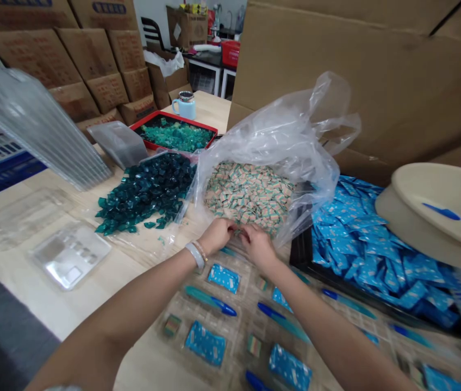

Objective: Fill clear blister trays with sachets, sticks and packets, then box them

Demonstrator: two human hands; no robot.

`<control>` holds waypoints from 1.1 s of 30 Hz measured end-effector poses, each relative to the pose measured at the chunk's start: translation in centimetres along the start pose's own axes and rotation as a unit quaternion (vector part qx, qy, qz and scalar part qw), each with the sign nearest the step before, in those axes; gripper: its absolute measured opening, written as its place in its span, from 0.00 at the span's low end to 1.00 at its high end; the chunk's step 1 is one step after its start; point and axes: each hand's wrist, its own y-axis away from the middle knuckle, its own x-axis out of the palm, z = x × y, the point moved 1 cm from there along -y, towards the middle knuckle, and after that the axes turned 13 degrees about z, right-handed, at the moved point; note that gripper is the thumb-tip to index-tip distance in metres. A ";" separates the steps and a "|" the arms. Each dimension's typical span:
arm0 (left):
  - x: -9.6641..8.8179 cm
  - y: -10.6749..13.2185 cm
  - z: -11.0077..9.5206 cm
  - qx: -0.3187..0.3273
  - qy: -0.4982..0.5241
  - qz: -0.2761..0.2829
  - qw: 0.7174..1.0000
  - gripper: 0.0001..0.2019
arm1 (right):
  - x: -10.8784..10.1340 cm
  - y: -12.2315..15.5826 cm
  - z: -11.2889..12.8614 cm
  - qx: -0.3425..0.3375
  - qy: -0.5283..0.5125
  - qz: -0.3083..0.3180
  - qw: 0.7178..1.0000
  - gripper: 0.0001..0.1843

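My left hand (215, 237) and my right hand (258, 244) meet fingertip to fingertip at the near edge of an open clear plastic bag (267, 127). Both are closed in a pinch on what look like small striped pieces, mostly hidden by the fingers. The bag holds a heap of tan-and-green striped pieces (250, 190). Below my hands lie clear compartment trays (201, 304), slightly blurred. In them sit blue patterned packets (206, 343), blue-and-teal pen-shaped tools (211, 300) and small striped blocks (172, 325).
Left of the bag is a pile of dark teal translucent pieces (147, 187); behind it stands a red-rimmed tray (136, 126) of green pieces. A black bin of blue packets (361, 239) and a cream basin (446, 212) are at right. Stacked clear trays (43, 119) lean at left.
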 end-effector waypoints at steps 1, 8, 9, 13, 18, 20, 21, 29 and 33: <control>0.1 0.0 0.0 0.002 0.004 -0.001 1.000 0.15 | 0.0 0.1 0.0 0.010 0.011 0.004 1.000 0.11; 0.4 -0.3 -0.3 0.002 0.017 -0.004 1.000 0.13 | 0.1 0.3 0.3 0.018 0.043 0.028 0.999 0.12; 0.3 -0.3 -0.3 0.001 0.019 0.000 1.000 0.13 | 0.1 0.2 0.3 0.010 0.042 0.025 0.999 0.12; 0.4 -0.3 -0.4 0.008 0.022 0.022 0.999 0.10 | 0.2 0.1 0.2 -0.005 0.039 0.003 0.999 0.10; 0.6 -0.1 -0.4 -0.001 0.007 0.002 1.000 0.11 | 0.5 0.0 0.2 -0.020 0.019 -0.003 1.000 0.14; 0.2 -0.2 -0.2 0.004 0.000 0.013 1.000 0.11 | 0.5 0.0 0.2 -0.014 0.023 0.004 1.000 0.14; -0.1 -0.3 -0.1 0.000 -0.003 0.017 1.000 0.10 | 0.5 0.0 0.2 -0.012 0.027 0.009 1.000 0.13; -1.7 -1.6 0.3 -0.073 -0.137 -0.018 0.988 0.09 | 0.4 -0.3 -0.5 -0.028 0.004 0.014 1.000 0.11; -0.5 -1.2 0.1 -0.065 -0.146 -0.028 0.987 0.09 | 0.5 -0.7 -0.6 -0.036 0.007 0.019 0.999 0.11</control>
